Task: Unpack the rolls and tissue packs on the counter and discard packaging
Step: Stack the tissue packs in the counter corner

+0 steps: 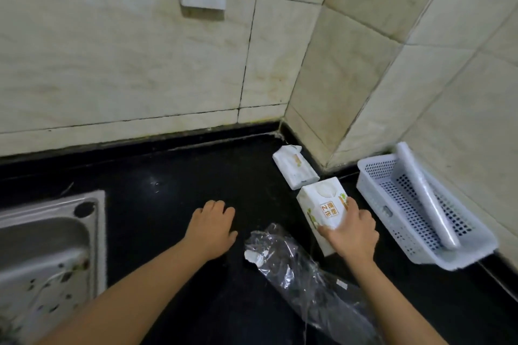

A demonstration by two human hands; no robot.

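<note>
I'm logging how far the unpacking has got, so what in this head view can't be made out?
- Tissue pack: near end hidden under the right hand.
- Far tissue pack: print too blurred to read.
- Clear wrapping: cut off by the bottom edge.
- Roll in the basket: type unclear.
- Sink: cut off at left.

Left hand point(212, 228), frame centre, lies palm down with fingers seemingly loosely curled. Right hand point(351, 232), right of centre, grips a tissue pack point(322, 210).

White tissue pack point(322, 209), counter point(196, 176) corner
</note>
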